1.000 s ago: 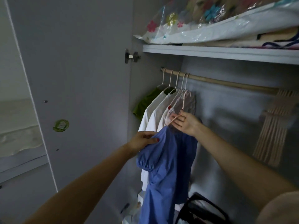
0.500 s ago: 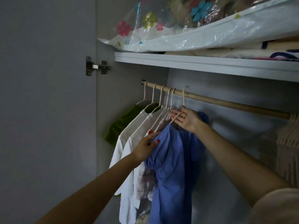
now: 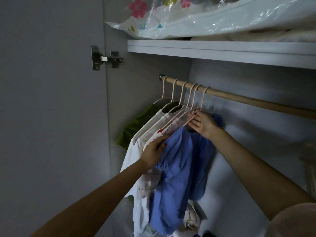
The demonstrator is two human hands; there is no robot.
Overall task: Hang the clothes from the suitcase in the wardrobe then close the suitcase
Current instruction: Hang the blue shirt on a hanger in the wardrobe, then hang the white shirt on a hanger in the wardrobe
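A blue blouse (image 3: 177, 170) hangs on a pale hanger (image 3: 203, 100) whose hook sits over the wooden rail (image 3: 242, 100) inside the wardrobe. My right hand (image 3: 203, 124) holds the hanger just below its hook, at the blouse's neck. My left hand (image 3: 153, 151) grips the blouse's left shoulder. To the left on the same rail hang a patterned garment (image 3: 150, 182), white shirts (image 3: 135, 151) and a green top (image 3: 135, 127). The suitcase is out of view.
The open wardrobe door (image 3: 51, 117) with its metal hinge (image 3: 106, 58) stands at the left. A shelf (image 3: 222, 52) above the rail carries a plastic bag of flowered bedding (image 3: 205, 17). The rail is bare to the right of the blouse.
The hanger's hook has gone over the rail and the blouse has risen with it. My view has moved closer and tilted upward; both hands keep their hold.
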